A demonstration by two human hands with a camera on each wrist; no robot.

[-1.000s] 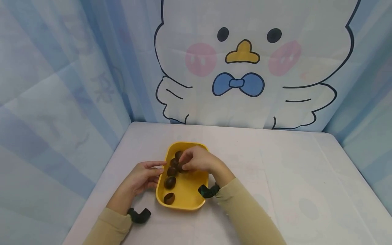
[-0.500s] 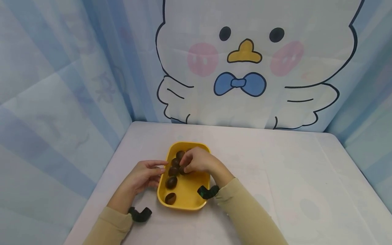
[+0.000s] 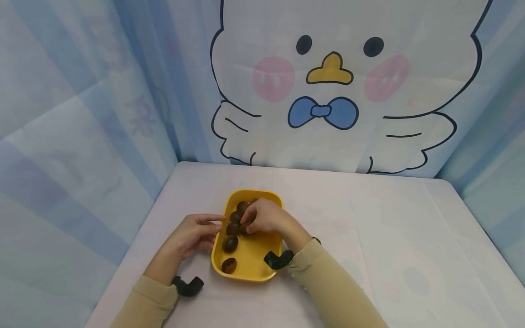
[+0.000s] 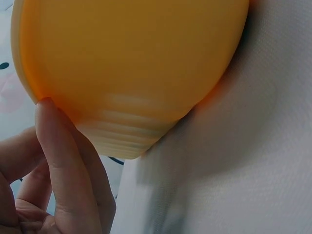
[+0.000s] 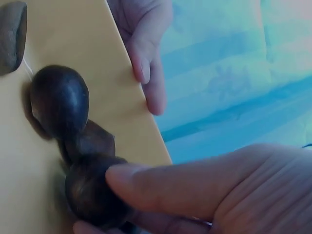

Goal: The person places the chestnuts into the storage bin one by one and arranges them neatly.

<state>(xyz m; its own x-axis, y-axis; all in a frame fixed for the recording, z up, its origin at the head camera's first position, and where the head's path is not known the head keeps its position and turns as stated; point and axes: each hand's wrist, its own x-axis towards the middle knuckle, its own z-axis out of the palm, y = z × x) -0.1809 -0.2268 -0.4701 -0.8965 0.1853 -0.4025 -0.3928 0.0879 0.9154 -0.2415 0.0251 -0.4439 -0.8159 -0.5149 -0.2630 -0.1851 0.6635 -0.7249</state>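
A yellow tray (image 3: pixel 254 259) with rounded corners holds several dark brown chestnuts (image 3: pixel 230 244), mostly along its left side. My right hand (image 3: pixel 266 216) reaches over the tray and pinches a chestnut (image 5: pixel 92 190) between thumb and fingers. In the right wrist view, another chestnut (image 5: pixel 61 100) lies close above it. My left hand (image 3: pixel 194 234) is at the tray's left side, with thumb and index finger nearly straight against the rim. A fingertip touching the rim shows in the left wrist view. My right hand hides part of the tray's far right area.
The tray stands on a table with a pale cloth (image 3: pixel 389 246). Blue and white curtains (image 3: pixel 82 136) enclose the sides, and a cartoon backdrop (image 3: pixel 328 146) hangs behind. A dark curved band piece (image 3: pixel 279 259) sits at the right wrist, another (image 3: pixel 188 287) at the left.
The head view has shifted slightly. Both hands keep almost the same places at the tray, and the right hand stays on the chestnut. A small dark edge now shows beside the right wrist.
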